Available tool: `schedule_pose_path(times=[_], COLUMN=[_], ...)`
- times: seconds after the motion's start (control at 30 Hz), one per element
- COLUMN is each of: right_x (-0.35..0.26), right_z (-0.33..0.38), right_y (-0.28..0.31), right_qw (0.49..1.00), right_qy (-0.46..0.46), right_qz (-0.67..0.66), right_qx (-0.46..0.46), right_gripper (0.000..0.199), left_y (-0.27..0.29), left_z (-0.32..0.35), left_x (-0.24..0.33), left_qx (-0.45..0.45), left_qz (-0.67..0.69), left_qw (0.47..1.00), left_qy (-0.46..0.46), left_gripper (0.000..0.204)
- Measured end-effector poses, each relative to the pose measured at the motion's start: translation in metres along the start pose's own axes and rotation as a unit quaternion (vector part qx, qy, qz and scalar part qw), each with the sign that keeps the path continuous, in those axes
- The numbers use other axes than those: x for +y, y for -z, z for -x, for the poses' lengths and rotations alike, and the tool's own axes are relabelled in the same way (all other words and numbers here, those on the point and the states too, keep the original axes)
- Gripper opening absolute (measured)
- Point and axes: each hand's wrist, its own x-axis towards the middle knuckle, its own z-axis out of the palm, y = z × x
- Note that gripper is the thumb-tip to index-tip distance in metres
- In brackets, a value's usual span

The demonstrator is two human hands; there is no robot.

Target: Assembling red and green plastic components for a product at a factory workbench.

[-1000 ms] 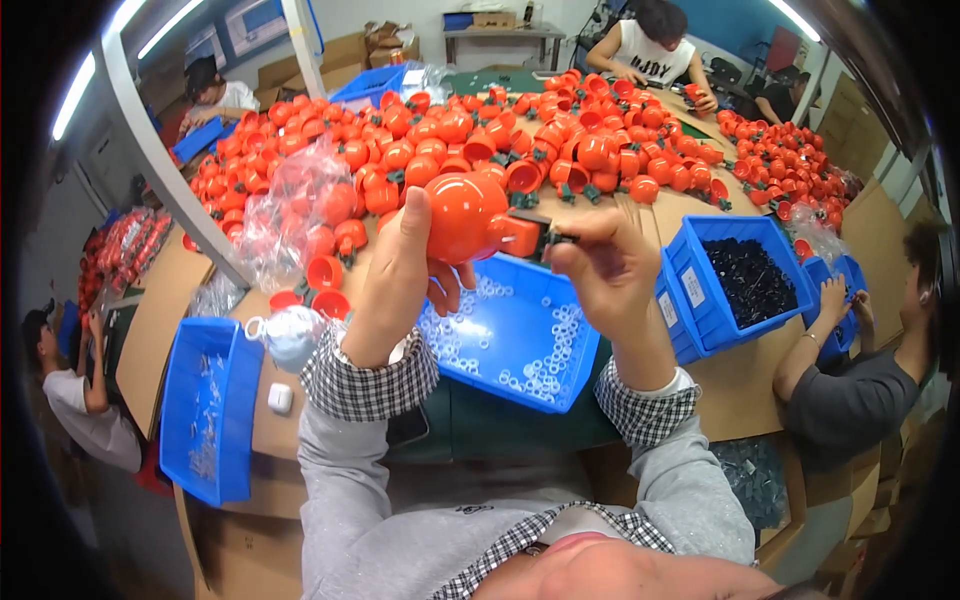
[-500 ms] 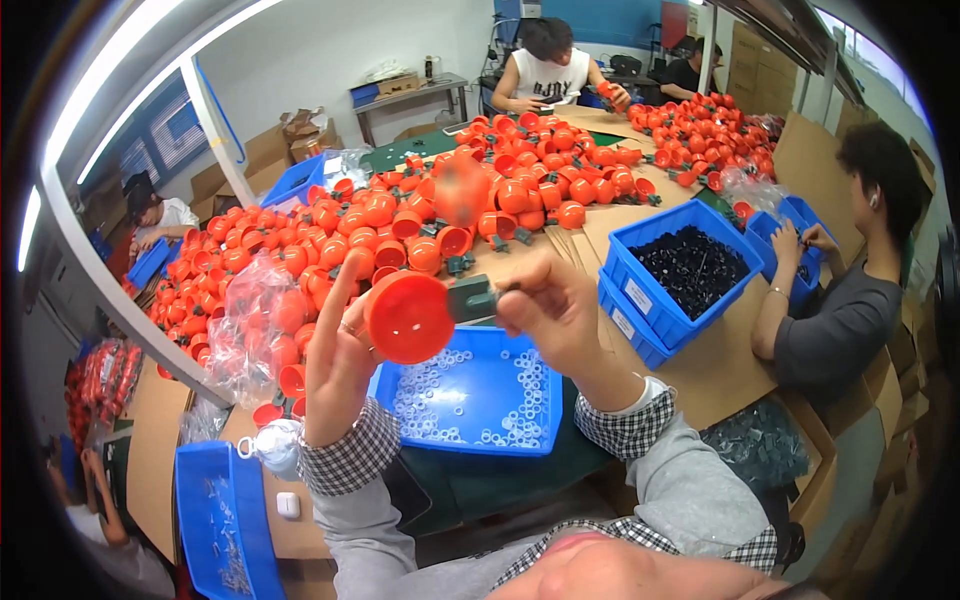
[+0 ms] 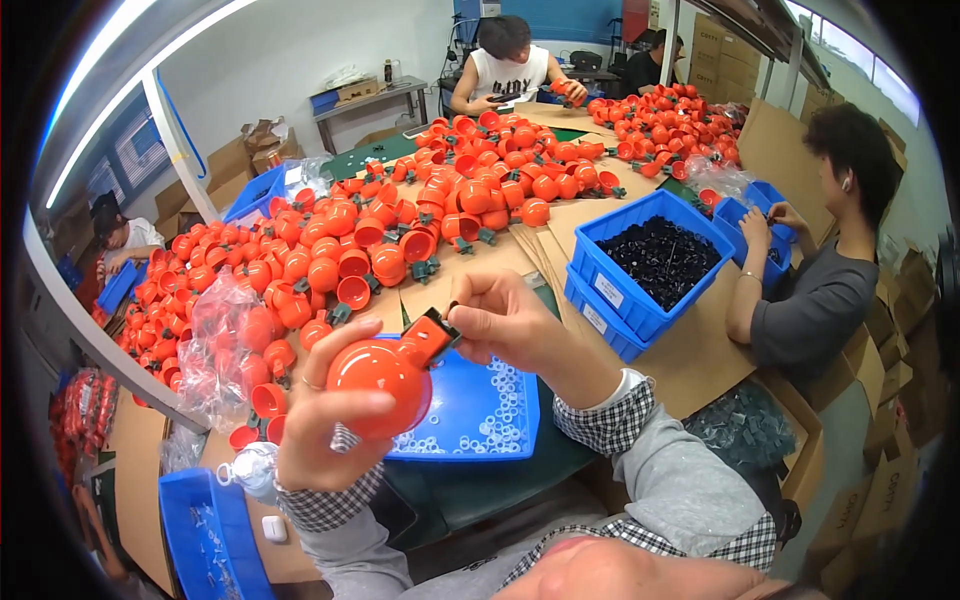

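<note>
An orange-red plastic cup rests in my left hand, whose fingers and thumb wrap around its bowl. The rounded outside faces up. A dark green fitting sticks out from the cup's neck toward my right hand. My right thumb and forefinger pinch a small black piece at the fitting's outer end; the fingers partly hide it. Below both hands lies a blue tray with many small white rings scattered along its sides.
Beyond my hands is a large heap of similar cups. Stacked blue bins with black parts stand to the right. At the lower left are another blue bin, a bottle and a white case. Co-workers sit around the table.
The cup has turned from showing its hollow inside to showing its rounded outside. My left fingers have closed around it. The whole view has shifted slightly.
</note>
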Motion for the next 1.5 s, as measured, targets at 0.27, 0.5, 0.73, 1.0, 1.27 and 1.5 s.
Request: schedule_pose_path(times=[0.27, 0.5, 0.73, 1.0, 1.27, 1.5], right_x=[0.012, 0.008, 0.019, 0.007, 0.018, 0.024], right_z=[0.004, -0.002, 0.008, 0.0, -0.001, 0.0], right_y=[-0.005, -0.002, -0.016, -0.008, -0.008, -0.013], right_qw=[0.788, 0.989, 0.948, 0.972, 0.953, 0.879], right_qy=[0.343, 0.082, 0.215, 0.101, 0.188, 0.298], right_qz=[0.511, 0.062, 0.212, 0.189, 0.198, 0.364], right_qx=[0.021, 0.104, 0.103, 0.098, 0.13, 0.077], right_gripper=[0.016, 0.014, 0.015, 0.017, 0.016, 0.011], left_y=[0.009, -0.008, -0.003, -0.012, -0.011, -0.005], left_z=[0.0, -0.005, -0.007, -0.008, -0.008, -0.005], left_x=[-0.005, 0.007, -0.001, 0.008, 0.005, 0.002], left_qx=[0.088, 0.088, 0.298, 0.154, 0.178, 0.142], left_qz=[0.081, -0.181, -0.079, -0.004, -0.273, 0.03], left_qw=[0.907, 0.976, 0.919, 0.949, 0.943, 0.936], left_qy=[0.403, 0.085, 0.246, 0.276, 0.064, 0.319], left_gripper=[0.058, 0.041, 0.062, 0.047, 0.055, 0.046])
